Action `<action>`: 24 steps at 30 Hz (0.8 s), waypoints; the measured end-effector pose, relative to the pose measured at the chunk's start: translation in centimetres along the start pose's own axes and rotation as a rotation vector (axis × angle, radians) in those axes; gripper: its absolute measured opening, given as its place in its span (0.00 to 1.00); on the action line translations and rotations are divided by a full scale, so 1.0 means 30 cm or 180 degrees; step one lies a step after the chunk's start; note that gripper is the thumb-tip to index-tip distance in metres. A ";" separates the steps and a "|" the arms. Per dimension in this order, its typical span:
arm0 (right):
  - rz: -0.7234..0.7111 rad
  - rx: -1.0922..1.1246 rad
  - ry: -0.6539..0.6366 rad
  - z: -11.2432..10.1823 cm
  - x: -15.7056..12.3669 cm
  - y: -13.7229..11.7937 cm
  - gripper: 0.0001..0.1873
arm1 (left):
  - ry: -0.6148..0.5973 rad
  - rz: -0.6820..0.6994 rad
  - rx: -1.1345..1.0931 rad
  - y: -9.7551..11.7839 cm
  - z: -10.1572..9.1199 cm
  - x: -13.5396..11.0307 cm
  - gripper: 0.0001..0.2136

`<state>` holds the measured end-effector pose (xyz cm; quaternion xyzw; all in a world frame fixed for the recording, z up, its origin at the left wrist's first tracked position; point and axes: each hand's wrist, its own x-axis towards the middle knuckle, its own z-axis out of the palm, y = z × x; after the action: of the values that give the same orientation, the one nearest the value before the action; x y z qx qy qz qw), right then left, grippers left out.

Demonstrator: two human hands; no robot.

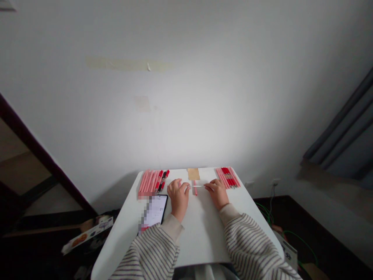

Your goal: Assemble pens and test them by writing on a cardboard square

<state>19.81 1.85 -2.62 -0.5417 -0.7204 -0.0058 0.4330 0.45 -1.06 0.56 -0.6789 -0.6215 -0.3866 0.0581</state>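
My left hand (178, 195) and my right hand (218, 191) rest on a white table (201, 229), both pinched on the ends of a thin white refill (198, 186) held level between them. A pink pen barrel (195, 188) lies on the table just under it, between the hands. A row of pink pens (149, 181) with a few red and black ones (162, 179) lies at the far left. Another row of pink and red pens (228, 177) lies at the far right, beside my right hand.
A phone (155, 210) with a lit screen lies left of my left hand. A small tan card (193, 174) sits at the table's far edge against the white wall. A box (87, 234) and cables (291, 233) lie on the dark floor.
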 end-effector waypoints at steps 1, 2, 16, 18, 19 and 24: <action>0.0004 -0.0001 -0.0001 0.001 0.000 0.000 0.08 | -0.0001 -0.0005 0.0002 0.000 0.001 0.000 0.08; 0.0006 -0.0002 -0.0002 0.001 0.001 0.001 0.07 | -0.0002 -0.0011 0.0002 -0.001 0.001 0.000 0.08; 0.0003 0.0021 -0.0002 0.004 0.001 0.005 0.09 | 0.0101 -0.0052 -0.0005 -0.004 0.002 0.002 0.06; 0.0011 -0.0021 0.0020 0.001 0.001 0.003 0.08 | 0.0134 -0.0061 -0.0013 -0.005 0.000 0.004 0.06; 0.0015 -0.0040 0.0027 -0.001 0.002 0.001 0.08 | 0.0149 -0.0061 -0.0004 -0.005 -0.001 0.004 0.06; 0.0025 -0.0027 0.0012 -0.008 0.004 -0.006 0.08 | 0.0229 -0.0197 0.0208 -0.010 -0.005 0.008 0.06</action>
<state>19.83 1.74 -2.32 -0.5463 -0.7175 -0.0083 0.4320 0.09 -0.90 0.70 -0.6428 -0.6520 -0.3918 0.0906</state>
